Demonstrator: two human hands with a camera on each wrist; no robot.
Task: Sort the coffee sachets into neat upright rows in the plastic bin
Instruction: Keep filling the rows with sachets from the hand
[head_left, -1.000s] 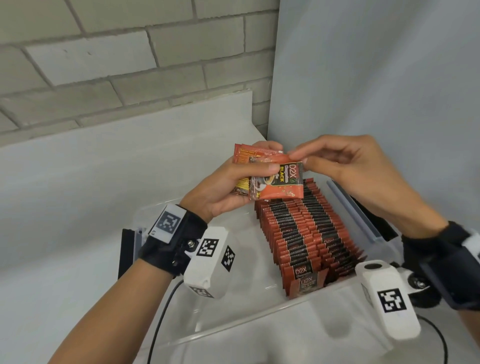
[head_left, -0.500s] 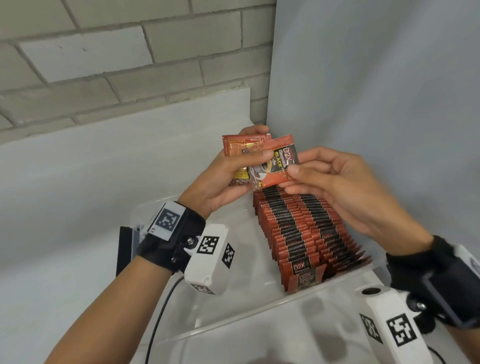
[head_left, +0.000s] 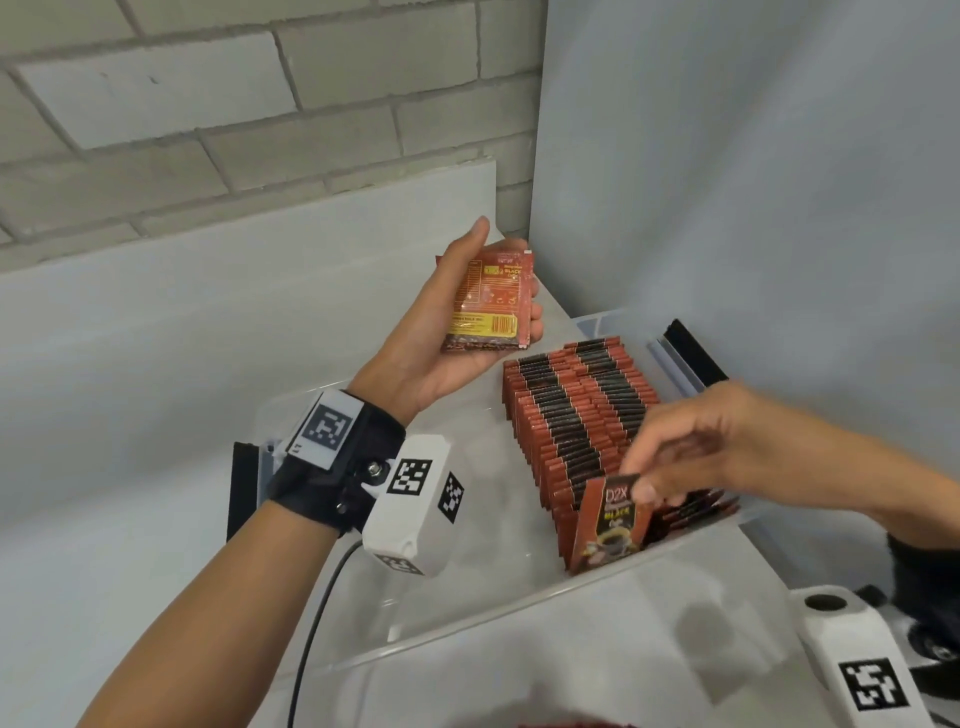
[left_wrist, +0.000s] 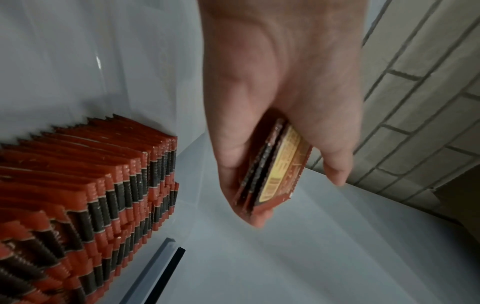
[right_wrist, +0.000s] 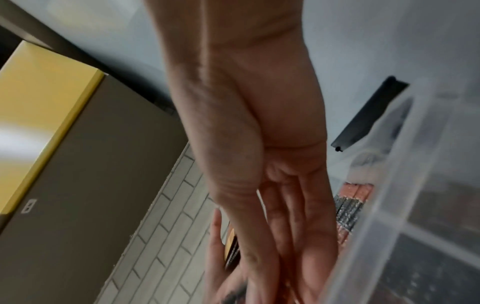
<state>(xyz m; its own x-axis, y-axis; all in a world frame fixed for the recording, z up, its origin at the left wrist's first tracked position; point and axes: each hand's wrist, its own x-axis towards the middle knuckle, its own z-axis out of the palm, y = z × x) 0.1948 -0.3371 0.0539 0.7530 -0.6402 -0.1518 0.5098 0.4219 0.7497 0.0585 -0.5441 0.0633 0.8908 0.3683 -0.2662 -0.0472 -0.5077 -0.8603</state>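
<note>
A clear plastic bin holds two long rows of red-and-black coffee sachets standing upright; the same rows fill the left of the left wrist view. My left hand is raised above the bin's far left, palm up, gripping a small stack of sachets whose edges show between thumb and fingers. My right hand reaches in from the right and pinches the top of one sachet standing at the near end of the rows. The right wrist view is blurred; the bin wall crosses it.
A brick wall stands behind and a plain grey panel to the right. The bin sits on a pale surface. Black latch clips sit on the bin's far and left rims. The bin's left half holds no sachets.
My right hand took one sachet from the left hand's stack and carried it down to the near end of the rows. The left hand turned palm up and lifted slightly.
</note>
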